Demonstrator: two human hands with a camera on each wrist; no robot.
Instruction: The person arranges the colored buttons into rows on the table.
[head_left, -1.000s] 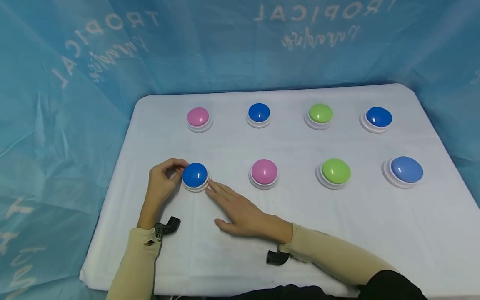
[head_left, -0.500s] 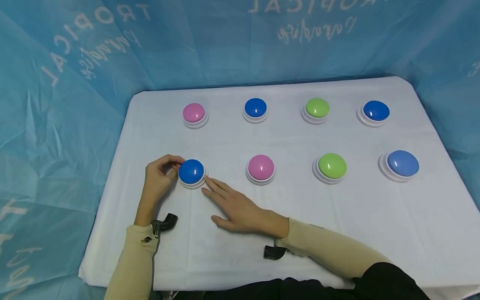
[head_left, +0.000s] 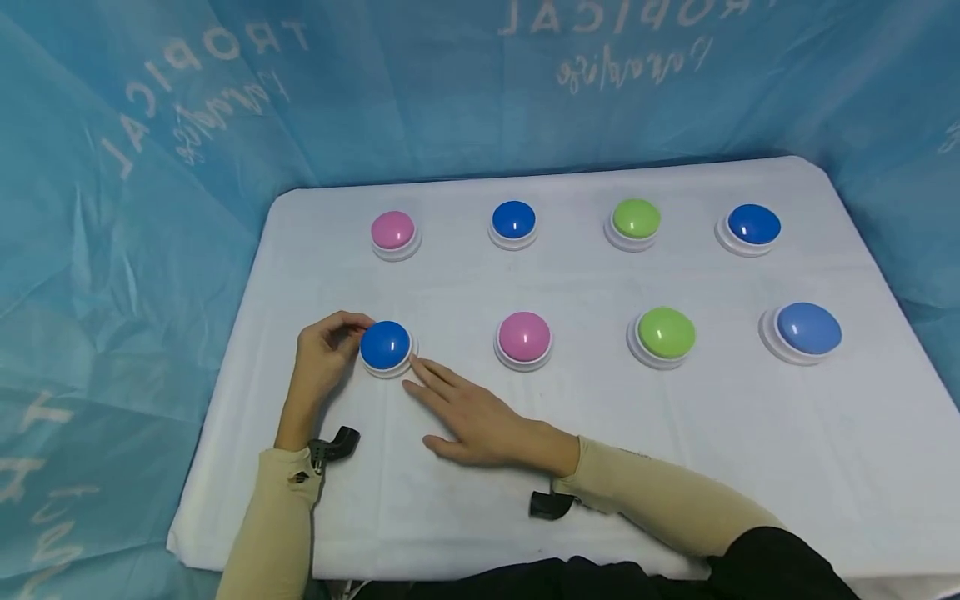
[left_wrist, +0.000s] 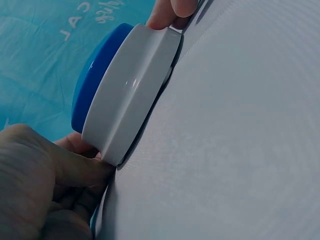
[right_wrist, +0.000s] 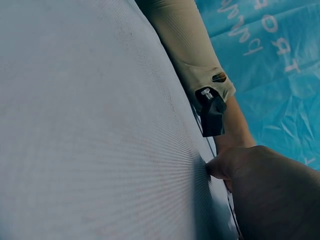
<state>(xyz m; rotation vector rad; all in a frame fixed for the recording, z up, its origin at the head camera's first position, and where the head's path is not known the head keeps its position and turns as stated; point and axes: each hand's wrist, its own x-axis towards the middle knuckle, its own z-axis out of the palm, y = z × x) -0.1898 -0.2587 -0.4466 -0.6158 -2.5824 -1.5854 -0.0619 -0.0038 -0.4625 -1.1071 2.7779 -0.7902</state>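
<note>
A blue dome push button point(head_left: 386, 345) on a round white base sits at the front left of the white-covered table. My left hand point(head_left: 322, 354) holds the left edge of its base, fingers bent and thumb close to the rim. From the other side, the straight fingertips of my right hand point(head_left: 472, 421) touch the base's right edge, palm down and thumb spread. Seen side-on in the left wrist view, the white base point(left_wrist: 132, 87) stands between the fingers of both hands, close against the cloth. In the right wrist view, the button is hidden.
To the right in the front row are a pink button point(head_left: 525, 337), a green button point(head_left: 666, 333) and a lighter blue button point(head_left: 808, 328). Behind stand another pink button point(head_left: 393, 231), two blue ones and a green one. A blue printed sheet point(head_left: 420, 100) surrounds the table point(head_left: 585, 283).
The head view shifts slightly between frames. Both hands stay at the blue button, with no clear movement of hands or buttons on the table.
</note>
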